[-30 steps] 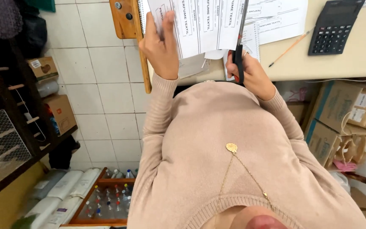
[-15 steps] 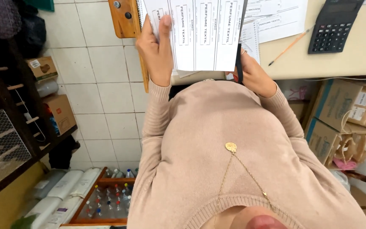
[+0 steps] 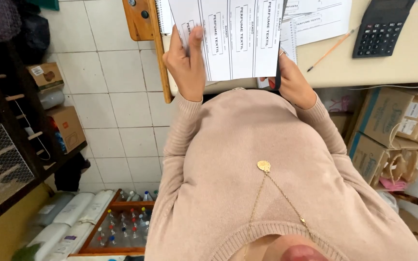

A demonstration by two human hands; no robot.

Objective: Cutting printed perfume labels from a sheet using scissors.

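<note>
- Left hand grips the near-left edge of a white label sheet, thumb and fingers pinched over the paper; sheet held up above the desk edge, between both hands, in front of the chest
- Right hand is closed around a dark slim tool, which looks like scissors or a cutter running along the sheet's right edge; cannot tell which, as most of it is hidden behind the paper; red nail showing just below the sheet
- Judged progress: sheet looks whole, printed boxes in unbroken rows, no loose strips seen; the blade sits at the sheet's edge, so cutting seems at its start, with nearly all of the sheet left
- On the desk: more printed papers under and beyond the held sheet; a pencil lying slantwise; a dark calculator well to the right; a spiral notebook beside a wooden board at left
- Below: cardboard boxes under the desk at right; a wooden crate of small bottles on the tiled floor at left; shelving with boxes farther left
- Obstruction: papers lie beneath the held sheet; nothing else crowds the hands
</note>
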